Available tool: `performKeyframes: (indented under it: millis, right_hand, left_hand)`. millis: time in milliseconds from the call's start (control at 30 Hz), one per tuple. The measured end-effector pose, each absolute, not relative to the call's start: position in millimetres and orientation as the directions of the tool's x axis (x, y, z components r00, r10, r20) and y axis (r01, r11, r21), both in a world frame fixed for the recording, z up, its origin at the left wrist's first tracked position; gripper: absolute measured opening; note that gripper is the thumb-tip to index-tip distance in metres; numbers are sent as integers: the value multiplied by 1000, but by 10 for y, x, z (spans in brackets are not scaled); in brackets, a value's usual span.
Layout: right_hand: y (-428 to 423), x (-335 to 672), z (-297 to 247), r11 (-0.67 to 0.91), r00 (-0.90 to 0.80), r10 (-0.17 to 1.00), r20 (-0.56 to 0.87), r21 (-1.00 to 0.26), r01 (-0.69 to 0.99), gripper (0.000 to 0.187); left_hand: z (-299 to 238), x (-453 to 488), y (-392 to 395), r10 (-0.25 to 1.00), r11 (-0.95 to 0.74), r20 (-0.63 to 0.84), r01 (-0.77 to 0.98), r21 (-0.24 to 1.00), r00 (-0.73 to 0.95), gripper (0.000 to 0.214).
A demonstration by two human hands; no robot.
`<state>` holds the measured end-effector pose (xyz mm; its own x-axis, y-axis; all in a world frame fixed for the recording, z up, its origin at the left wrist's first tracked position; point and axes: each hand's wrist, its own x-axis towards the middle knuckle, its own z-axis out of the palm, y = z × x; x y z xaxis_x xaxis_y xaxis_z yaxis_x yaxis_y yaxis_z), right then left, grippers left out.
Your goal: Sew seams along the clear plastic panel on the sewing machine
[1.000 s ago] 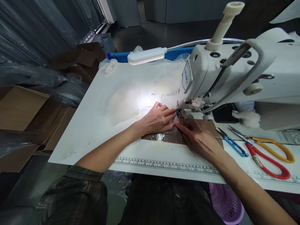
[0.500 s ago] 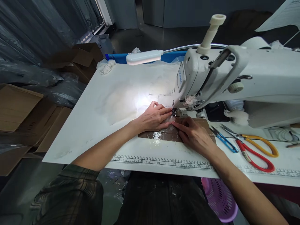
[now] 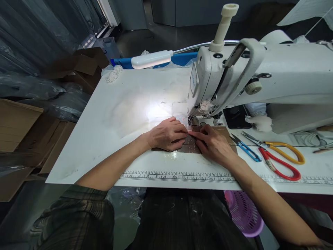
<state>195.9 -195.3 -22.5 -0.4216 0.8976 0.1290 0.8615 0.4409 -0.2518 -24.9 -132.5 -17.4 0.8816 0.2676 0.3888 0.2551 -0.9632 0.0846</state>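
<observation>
My left hand point(image 3: 170, 134) is closed, its fingers curled onto a small piece of sheer white fabric point(image 3: 184, 121) beside the presser foot. My right hand point(image 3: 214, 145) touches the near edge of this fabric with a stretched-out index finger. Its thumb is apart, lower down on a brown taped board point(image 3: 192, 147); the other fingers are bent. Both hands meet just in front of the needle area of the white sewing machine point(image 3: 203, 80). The left fingertips and part of the fabric are hidden.
Blue thread snips point(image 3: 247, 149) and scissors with red and yellow handles point(image 3: 283, 163) lie to the right. A ruler strip point(image 3: 179, 176) follows the table's front edge. A lamp point(image 3: 152, 59) hangs over the table. Cardboard boxes point(image 3: 23, 125) stand left, a purple basket point(image 3: 246, 215) below.
My left hand has drawn back slightly toward me from the presser foot, and its fingers have curled in. More sheer fabric shows by the foot. My right index finger stays at the fabric.
</observation>
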Motion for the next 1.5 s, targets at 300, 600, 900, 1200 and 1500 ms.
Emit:
performKeyframes:
  millis: [300,600,900,1200,1500]
  right_hand:
    - [-1950,1956,-241,462,-434,885,168,-202,864,39]
    - [-1958,1965,-248,506,-477,856,200,-134,852,41]
    - [-1958,1939,-242,506,-478,854,208,-110,856,41]
    - [-1932,1876,-201,460,-454,883,117,-23,888,46]
    - [-1914,1876,-145,456,-450,890,80,-88,886,42]
  left_hand:
    - [-128,-258,-1333,262,-965,257,249,84,930,23]
    - [-89,-261,-1354,268,-963,256,256,80,929,28]
    - [-71,-265,-1353,285,-958,250,281,50,926,28]
    - [-17,-247,-1335,312,-948,206,318,6,927,30]
    - [-42,-231,-1320,377,-922,181,386,-18,908,37]
